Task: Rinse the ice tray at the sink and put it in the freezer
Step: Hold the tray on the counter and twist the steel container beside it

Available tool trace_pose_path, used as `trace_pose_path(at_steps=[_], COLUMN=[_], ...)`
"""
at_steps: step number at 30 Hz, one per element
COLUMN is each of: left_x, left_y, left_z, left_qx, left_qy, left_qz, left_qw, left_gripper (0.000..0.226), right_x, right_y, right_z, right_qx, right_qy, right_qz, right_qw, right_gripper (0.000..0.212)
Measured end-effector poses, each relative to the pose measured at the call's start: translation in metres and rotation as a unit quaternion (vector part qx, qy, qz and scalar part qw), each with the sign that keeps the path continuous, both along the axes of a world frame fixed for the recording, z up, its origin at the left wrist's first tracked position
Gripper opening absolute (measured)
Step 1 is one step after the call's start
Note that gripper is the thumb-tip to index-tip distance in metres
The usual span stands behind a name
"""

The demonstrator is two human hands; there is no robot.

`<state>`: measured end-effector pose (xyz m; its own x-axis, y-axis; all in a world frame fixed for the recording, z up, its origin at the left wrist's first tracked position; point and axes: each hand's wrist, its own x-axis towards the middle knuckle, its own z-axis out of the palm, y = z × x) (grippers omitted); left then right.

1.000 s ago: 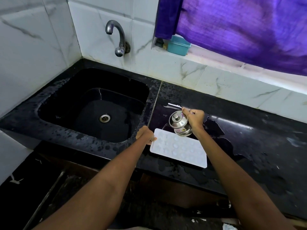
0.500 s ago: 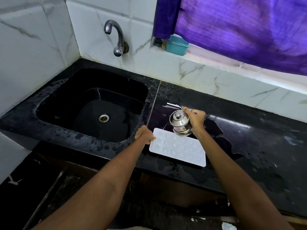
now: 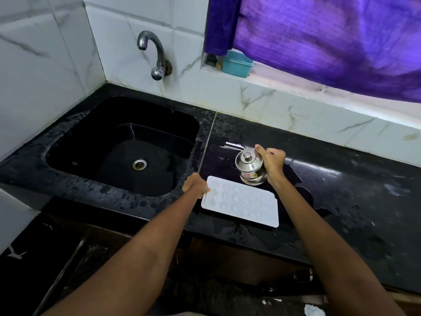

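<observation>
Ice tray (image 3: 241, 200) flat at worktop (image 3: 355, 183) front edge beside sink (image 3: 75, 142), left hand (image 3: 195, 183) gripping its near-left end, right hand (image 3: 272, 161) grasping steel pot (image 3: 250, 165) touching far edge; advise clearing pot aside, then lifting tray level.

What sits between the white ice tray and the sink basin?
Head view: only the left hand, gripping the white plastic ice tray at its left edge, and wet black stone counter beside the black sink basin.

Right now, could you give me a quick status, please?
Left hand grips tray edge. Right hand holds steel pot at tray's far edge. Tray flat on counter, beside sink.
</observation>
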<state>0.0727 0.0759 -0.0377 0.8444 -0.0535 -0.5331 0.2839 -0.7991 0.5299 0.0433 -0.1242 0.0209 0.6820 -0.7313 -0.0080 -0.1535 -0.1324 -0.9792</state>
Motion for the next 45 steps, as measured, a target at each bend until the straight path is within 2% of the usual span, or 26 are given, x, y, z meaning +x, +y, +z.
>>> trace_pose_path(at_steps=[17, 23, 33, 45], left_x=[-0.004, -0.004, -0.006, -0.006], left_y=[-0.001, -0.001, -0.001, -0.001], left_z=[0.002, 0.003, 0.004, 0.005], left_qx=[0.002, -0.001, -0.011, -0.004], left_qy=[-0.014, -0.010, -0.009, -0.010], left_qz=[-0.006, -0.009, -0.006, -0.007], left_qw=[1.000, 1.000, 1.000, 1.000], left_gripper=[0.038, 0.043, 0.042, 0.041], right_x=[-0.013, -0.015, -0.015, -0.018], right_y=[-0.017, -0.018, -0.019, -0.012], right_z=[-0.021, -0.021, -0.019, -0.015], right_qx=[-0.093, -0.120, -0.103, -0.092], right_qy=[0.039, 0.034, 0.016, 0.022], right_qz=[0.006, 0.007, 0.002, -0.012], right_qw=[0.995, 0.992, 0.995, 0.995], right_gripper=[0.050, 0.056, 0.059, 0.054])
